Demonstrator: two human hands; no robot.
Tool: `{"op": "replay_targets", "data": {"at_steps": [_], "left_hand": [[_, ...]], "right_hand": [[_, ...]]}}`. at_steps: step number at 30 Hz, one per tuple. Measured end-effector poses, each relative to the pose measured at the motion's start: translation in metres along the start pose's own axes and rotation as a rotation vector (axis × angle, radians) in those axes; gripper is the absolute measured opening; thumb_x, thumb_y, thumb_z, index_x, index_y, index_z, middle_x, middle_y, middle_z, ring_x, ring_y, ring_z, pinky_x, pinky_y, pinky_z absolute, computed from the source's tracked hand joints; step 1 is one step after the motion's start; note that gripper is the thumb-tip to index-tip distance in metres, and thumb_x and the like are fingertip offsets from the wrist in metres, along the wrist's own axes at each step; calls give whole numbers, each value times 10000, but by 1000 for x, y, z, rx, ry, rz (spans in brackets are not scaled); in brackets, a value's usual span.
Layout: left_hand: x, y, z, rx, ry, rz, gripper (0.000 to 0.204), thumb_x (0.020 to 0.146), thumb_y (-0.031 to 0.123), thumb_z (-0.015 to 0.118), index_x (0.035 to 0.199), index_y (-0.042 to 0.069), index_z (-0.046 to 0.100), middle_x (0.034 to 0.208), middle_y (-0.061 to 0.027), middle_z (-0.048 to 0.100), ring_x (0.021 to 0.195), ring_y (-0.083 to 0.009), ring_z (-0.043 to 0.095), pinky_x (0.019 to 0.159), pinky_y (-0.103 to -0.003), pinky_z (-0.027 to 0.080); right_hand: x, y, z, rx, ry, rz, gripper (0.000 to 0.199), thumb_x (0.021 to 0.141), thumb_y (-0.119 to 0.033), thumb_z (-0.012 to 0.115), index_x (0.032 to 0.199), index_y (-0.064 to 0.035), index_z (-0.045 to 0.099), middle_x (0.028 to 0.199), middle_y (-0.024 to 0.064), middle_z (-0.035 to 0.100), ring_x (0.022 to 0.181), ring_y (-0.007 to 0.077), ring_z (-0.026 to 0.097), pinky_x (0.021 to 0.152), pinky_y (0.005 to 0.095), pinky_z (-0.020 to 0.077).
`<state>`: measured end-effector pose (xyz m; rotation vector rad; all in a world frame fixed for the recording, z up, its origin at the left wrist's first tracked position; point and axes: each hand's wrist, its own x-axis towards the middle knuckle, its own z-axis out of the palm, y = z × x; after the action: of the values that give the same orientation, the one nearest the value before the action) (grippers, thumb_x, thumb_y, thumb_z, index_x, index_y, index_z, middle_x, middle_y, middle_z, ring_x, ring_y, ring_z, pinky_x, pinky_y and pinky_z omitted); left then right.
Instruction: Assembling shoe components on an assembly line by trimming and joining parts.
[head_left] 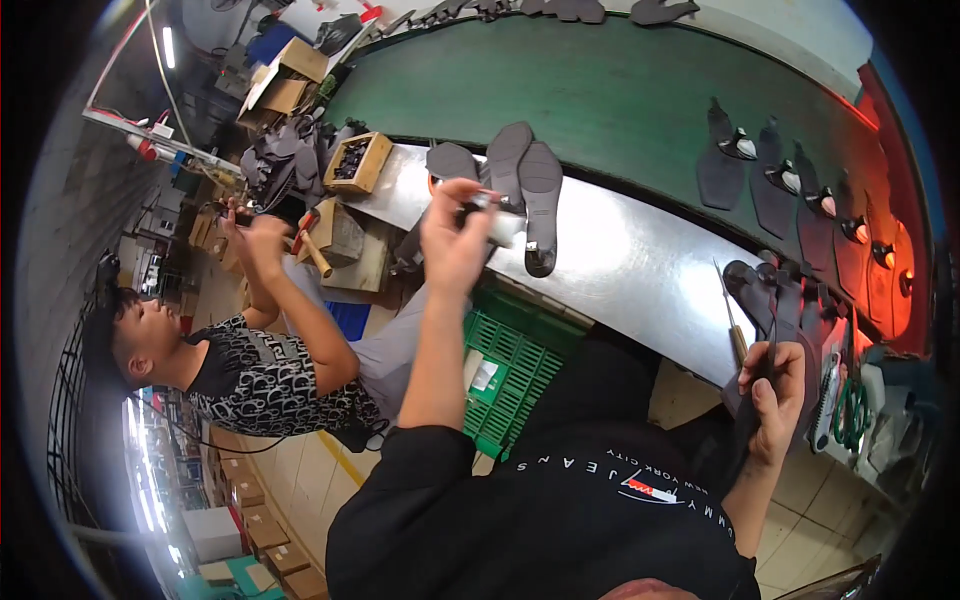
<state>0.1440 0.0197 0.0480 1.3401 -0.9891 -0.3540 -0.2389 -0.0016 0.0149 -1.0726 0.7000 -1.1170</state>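
The left hand point(455, 235), at eleven o'clock, closes its grip on a small whitish tool point(497, 222) over the metal table point(640, 270), while the right hand point(775, 385), at four o'clock, clasps a dark shoe upper point(752, 415) beside stacked uppers point(775, 290) within reach.

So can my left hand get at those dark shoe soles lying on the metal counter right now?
Probably yes. The left hand is raised right beside the dark shoe soles on the metal counter, with nothing between them. But its fingers already grip a small pale object, so grasping may be awkward.
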Motion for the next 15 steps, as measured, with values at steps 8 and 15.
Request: {"op": "replay_targets", "data": {"at_steps": [8, 15], "left_hand": [[28, -57, -84, 893, -28, -177, 262, 744, 196, 741, 981, 90, 699, 755, -44, 631, 720, -159, 615, 662, -316, 476], [33, -75, -76, 1014, -119, 262, 284, 706, 230, 767, 955, 100, 724, 763, -72, 643, 692, -225, 625, 612, -311, 479]], "right_hand": [[7, 11, 12, 29, -31, 88, 423, 755, -175, 667, 1061, -87, 388, 919, 63, 464, 739, 77, 416, 629, 183, 337], [8, 13, 10, 20, -26, 126, 445, 740, -192, 672, 1068, -86, 391, 902, 57, 457, 744, 83, 411, 638, 182, 331]]}}
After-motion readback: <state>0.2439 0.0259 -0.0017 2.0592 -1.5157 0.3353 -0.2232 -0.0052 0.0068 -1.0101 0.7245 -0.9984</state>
